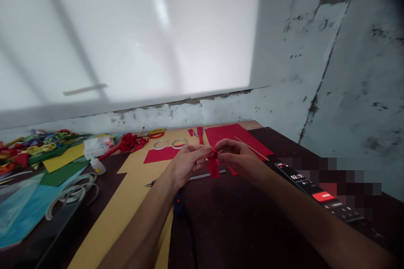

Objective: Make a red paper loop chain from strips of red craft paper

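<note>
Both hands meet over the table's middle and pinch one small piece of rolled red paper [213, 163], whose loose end hangs down between them. My left hand [186, 162] grips it from the left with thumb and fingers. My right hand [238, 157] holds it from the right. Under the hands lie a red paper sheet [235, 134], a smaller red sheet [159, 155] and a thin wooden stick [252, 148].
Two tape rings [170, 143], a red paper flower [128, 142], a glue bottle [98, 166], and coloured paper sheets and shapes [38, 147] lie on the left. A phone [318, 191] showing a timer lies at right. A large yellow sheet [126, 201] covers the dark table [236, 227].
</note>
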The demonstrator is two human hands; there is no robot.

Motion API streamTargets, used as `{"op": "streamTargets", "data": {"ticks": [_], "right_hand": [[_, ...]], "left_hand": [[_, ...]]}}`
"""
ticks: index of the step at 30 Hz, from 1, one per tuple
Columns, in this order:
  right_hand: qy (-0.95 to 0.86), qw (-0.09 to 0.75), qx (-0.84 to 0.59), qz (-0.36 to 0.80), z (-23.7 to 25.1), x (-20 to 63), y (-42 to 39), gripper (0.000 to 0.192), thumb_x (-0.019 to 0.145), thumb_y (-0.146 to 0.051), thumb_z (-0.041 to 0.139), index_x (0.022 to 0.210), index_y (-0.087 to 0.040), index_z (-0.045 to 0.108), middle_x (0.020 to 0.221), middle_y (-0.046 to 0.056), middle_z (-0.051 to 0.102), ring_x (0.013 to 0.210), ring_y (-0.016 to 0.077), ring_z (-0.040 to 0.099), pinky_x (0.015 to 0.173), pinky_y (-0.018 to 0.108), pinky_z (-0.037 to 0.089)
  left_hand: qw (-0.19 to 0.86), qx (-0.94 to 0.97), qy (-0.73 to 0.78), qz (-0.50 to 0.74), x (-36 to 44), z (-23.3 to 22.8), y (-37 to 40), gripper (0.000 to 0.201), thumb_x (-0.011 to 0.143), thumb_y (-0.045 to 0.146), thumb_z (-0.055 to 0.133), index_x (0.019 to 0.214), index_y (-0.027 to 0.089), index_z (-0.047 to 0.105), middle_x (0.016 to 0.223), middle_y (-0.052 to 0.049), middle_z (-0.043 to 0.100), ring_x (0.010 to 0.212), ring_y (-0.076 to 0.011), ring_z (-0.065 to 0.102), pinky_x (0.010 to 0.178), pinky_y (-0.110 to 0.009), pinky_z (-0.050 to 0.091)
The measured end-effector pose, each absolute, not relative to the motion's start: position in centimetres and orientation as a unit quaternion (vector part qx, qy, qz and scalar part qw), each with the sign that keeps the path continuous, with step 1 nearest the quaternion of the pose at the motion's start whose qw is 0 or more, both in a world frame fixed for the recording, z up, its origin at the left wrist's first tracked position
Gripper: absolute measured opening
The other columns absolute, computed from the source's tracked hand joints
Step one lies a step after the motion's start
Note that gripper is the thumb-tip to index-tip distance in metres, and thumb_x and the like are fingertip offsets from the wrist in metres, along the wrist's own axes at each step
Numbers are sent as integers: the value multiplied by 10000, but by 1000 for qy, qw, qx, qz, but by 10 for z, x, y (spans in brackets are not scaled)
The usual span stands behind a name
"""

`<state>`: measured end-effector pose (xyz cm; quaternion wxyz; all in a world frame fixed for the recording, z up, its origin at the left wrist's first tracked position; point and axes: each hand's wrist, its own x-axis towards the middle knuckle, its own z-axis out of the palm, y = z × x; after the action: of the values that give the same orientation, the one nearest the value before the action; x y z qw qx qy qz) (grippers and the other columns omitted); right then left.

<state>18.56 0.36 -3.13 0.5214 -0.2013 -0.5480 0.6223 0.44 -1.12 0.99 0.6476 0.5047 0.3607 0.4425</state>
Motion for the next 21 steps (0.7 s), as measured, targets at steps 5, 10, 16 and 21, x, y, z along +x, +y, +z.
{"op": "streamTargets", "data": {"ticks": [5, 10, 16, 21], "right_hand": [[-532, 532, -192, 630, -30, 185, 3, 180, 754, -211, 785, 922, -234, 726, 904, 12, 695, 809, 136, 640, 756, 289, 507], [-526, 539, -192, 629, -29, 186, 2, 168, 765, -223, 780, 925, -237, 729, 890, 13, 699, 782, 125, 635, 742, 278, 510], [-529, 542, -190, 625, -31, 186, 4, 170, 770, -218, 778, 932, -243, 731, 877, 10, 701, 747, 111, 624, 717, 266, 505], [-532, 539, -199, 622, -31, 186, 5, 169, 770, -231, 775, 932, -232, 726, 887, 14, 704, 770, 124, 631, 746, 289, 501]], "left_hand": [[696, 454, 321, 454, 6, 14, -13, 320, 690, 326, 808, 597, 123, 578, 564, 62, 360, 508, -50, 301, 498, -184, 294], [703, 452, 307, 456, 5, 13, -13, 206, 629, 206, 837, 711, 84, 691, 663, 13, 539, 531, -33, 356, 530, -172, 347], [693, 459, 310, 462, 5, 11, -12, 207, 645, 214, 842, 759, 79, 733, 676, -1, 555, 531, -23, 350, 525, -151, 339], [707, 461, 296, 447, 5, 12, -12, 197, 677, 234, 811, 689, 78, 690, 608, 33, 453, 521, -33, 329, 521, -168, 330]]}}
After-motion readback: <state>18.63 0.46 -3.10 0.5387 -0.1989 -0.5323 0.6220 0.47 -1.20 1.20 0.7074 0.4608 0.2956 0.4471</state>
